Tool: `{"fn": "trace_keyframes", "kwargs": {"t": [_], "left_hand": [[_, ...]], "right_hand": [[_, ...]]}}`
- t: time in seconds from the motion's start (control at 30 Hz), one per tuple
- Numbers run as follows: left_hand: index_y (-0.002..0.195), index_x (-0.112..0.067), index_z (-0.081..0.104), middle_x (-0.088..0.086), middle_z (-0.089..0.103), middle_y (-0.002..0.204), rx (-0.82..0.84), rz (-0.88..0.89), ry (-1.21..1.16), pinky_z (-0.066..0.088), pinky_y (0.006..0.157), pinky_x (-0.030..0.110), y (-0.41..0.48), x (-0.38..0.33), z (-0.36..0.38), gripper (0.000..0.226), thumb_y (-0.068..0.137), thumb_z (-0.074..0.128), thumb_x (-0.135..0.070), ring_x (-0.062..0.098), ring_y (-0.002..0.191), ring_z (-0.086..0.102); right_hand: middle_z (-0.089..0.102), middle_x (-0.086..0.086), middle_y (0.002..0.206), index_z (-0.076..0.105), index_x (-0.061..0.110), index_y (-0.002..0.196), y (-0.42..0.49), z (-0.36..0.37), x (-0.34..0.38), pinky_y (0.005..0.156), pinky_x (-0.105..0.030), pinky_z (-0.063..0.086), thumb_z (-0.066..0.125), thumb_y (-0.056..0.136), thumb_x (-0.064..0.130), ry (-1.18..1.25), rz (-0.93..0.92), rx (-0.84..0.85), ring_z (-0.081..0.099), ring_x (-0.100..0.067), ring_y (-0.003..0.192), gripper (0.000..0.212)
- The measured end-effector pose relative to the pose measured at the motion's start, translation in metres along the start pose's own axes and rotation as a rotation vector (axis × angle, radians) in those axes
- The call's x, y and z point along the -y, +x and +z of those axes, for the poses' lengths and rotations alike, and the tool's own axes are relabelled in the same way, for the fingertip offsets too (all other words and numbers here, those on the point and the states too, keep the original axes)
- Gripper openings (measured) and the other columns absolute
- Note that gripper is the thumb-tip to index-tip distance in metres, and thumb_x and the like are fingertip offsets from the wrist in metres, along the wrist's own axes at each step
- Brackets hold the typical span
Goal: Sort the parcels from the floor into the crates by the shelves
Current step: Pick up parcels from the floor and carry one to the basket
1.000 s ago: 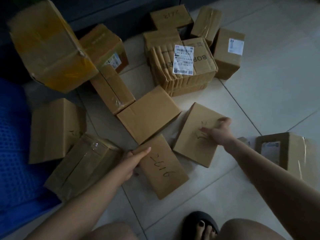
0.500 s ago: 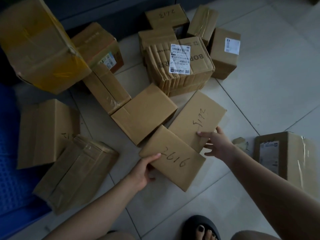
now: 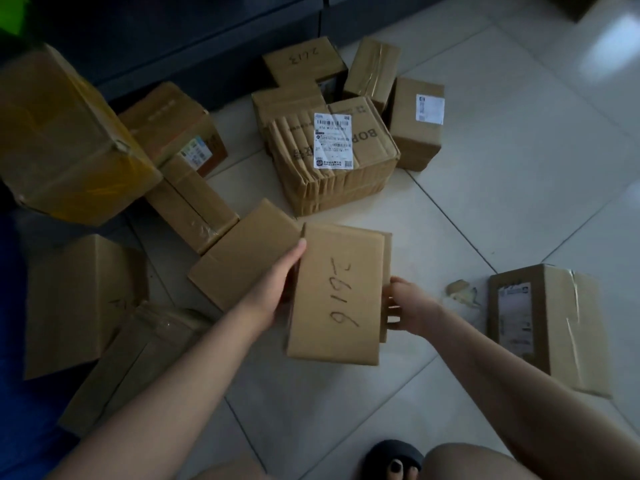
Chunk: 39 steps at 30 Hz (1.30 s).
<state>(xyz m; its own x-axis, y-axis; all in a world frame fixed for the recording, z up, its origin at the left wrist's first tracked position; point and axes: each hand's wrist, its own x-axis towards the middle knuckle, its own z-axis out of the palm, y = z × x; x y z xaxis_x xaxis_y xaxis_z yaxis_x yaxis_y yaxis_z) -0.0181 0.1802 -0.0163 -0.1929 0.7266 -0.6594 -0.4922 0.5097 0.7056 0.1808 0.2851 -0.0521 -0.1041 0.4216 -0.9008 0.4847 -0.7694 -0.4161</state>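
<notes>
Two flat cardboard parcels are stacked and held above the tiled floor. The top parcel [image 3: 341,292] bears handwritten digits; only the right edge of the second parcel [image 3: 386,275] shows beneath it. My left hand [image 3: 277,285] grips the stack's left side, thumb on top. The right side is held by my right hand [image 3: 408,306], fingers under the lower parcel. Several other brown parcels lie around on the floor, among them a plain box [image 3: 242,254] just left of the stack and a labelled box [image 3: 332,150] behind it.
A large yellow-taped box [image 3: 65,140] sits far left, and a blue crate [image 3: 14,341] runs along the left edge. A labelled box [image 3: 543,320] stands at the right beside a paper scrap [image 3: 462,292]. Dark shelving [image 3: 207,36] is behind. My sandalled foot [image 3: 394,459] is below.
Both hands slid the two flat parcels together, the numbered one onto the other, turned them lengthwise and lifted the stack off the floor.
</notes>
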Motion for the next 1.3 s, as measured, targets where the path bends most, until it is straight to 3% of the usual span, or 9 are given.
{"fn": "trace_keyframes", "kwargs": {"t": [0.13,0.23,0.37,0.53,0.67,0.9,1.1,1.17,1.3], "left_hand": [[0.101,-0.015,0.069,0.009,0.072,0.095,-0.046,-0.082,-0.053,0.051,0.082,0.032,0.018,0.023,0.024,0.061,0.100,0.020,-0.051,0.023,0.095,0.067],[0.084,-0.021,0.071,0.001,0.074,0.076,-0.080,-0.062,-0.021,0.054,0.076,0.032,0.023,0.029,0.038,0.050,0.097,0.035,-0.052,0.017,0.076,0.069],[0.080,-0.017,0.067,0.004,0.071,0.062,-0.078,-0.161,-0.101,0.051,0.057,0.027,0.008,-0.004,0.049,0.052,0.096,0.034,-0.053,0.015,0.051,0.067],[0.071,-0.019,0.068,0.003,0.070,0.058,-0.160,-0.174,-0.120,0.050,0.056,0.026,-0.097,-0.113,0.086,0.053,0.097,0.035,-0.052,0.019,0.051,0.064],[0.089,-0.018,0.074,0.012,0.074,0.084,-0.202,-0.104,-0.144,0.051,0.082,0.041,-0.207,-0.221,0.105,0.055,0.087,0.046,-0.065,0.025,0.069,0.067],[0.072,-0.015,0.059,-0.001,0.061,0.041,-0.217,0.039,-0.068,0.041,0.035,0.014,-0.424,-0.419,0.140,0.045,0.100,0.039,-0.045,0.010,0.033,0.058],[0.106,-0.015,0.066,0.012,0.069,0.096,-0.282,0.185,-0.202,0.049,0.068,0.029,-0.555,-0.512,0.127,0.073,0.093,0.017,-0.068,0.025,0.075,0.066],[0.094,-0.018,0.070,0.010,0.071,0.094,-0.288,0.283,-0.220,0.049,0.073,0.032,-0.599,-0.528,0.115,0.072,0.094,0.017,-0.066,0.023,0.078,0.067],[0.079,-0.021,0.069,0.001,0.071,0.069,-0.319,0.430,-0.187,0.045,0.065,0.030,-0.694,-0.532,0.080,0.048,0.099,0.036,-0.048,0.018,0.066,0.065]], "right_hand": [[0.062,-0.012,0.092,0.061,0.010,0.104,0.006,0.000,-0.005,0.079,-0.038,0.051,0.048,0.090,0.036,0.226,-0.018,0.001,0.060,-0.026,0.085,0.032],[0.063,-0.005,0.053,0.060,0.005,0.075,0.004,0.008,-0.005,0.046,-0.023,0.052,0.041,0.098,0.022,0.271,-0.093,0.098,0.061,-0.017,0.045,0.034],[0.064,-0.001,0.050,0.061,0.012,0.075,-0.039,0.008,0.027,0.048,-0.024,0.051,0.040,0.100,0.029,0.326,-0.157,0.077,0.061,-0.016,0.042,0.037],[0.064,0.001,0.049,0.060,0.016,0.074,-0.177,-0.008,0.104,0.055,-0.030,0.044,0.033,0.102,0.041,0.300,-0.143,0.032,0.061,-0.017,0.051,0.046],[0.066,0.000,0.049,0.060,0.015,0.077,-0.325,-0.014,0.175,0.050,-0.027,0.049,0.032,0.102,0.042,0.234,-0.162,0.075,0.063,-0.017,0.051,0.046],[0.069,-0.004,0.057,0.066,0.017,0.077,-0.577,0.000,0.279,0.066,-0.037,0.050,0.044,0.094,0.050,0.164,-0.281,0.146,0.064,-0.025,0.061,0.043],[0.068,-0.005,0.061,0.061,0.017,0.089,-0.721,0.033,0.351,0.052,-0.028,0.053,0.047,0.094,0.048,-0.002,-0.470,0.303,0.065,-0.023,0.050,0.035],[0.068,-0.005,0.061,0.058,0.016,0.100,-0.764,0.054,0.362,0.045,-0.026,0.049,0.051,0.094,0.044,-0.035,-0.507,0.346,0.064,-0.020,0.042,0.030],[0.067,-0.002,0.055,0.063,0.017,0.066,-0.839,0.114,0.347,0.052,-0.033,0.044,0.050,0.093,0.049,-0.075,-0.507,0.451,0.062,-0.018,0.041,0.044]]}}
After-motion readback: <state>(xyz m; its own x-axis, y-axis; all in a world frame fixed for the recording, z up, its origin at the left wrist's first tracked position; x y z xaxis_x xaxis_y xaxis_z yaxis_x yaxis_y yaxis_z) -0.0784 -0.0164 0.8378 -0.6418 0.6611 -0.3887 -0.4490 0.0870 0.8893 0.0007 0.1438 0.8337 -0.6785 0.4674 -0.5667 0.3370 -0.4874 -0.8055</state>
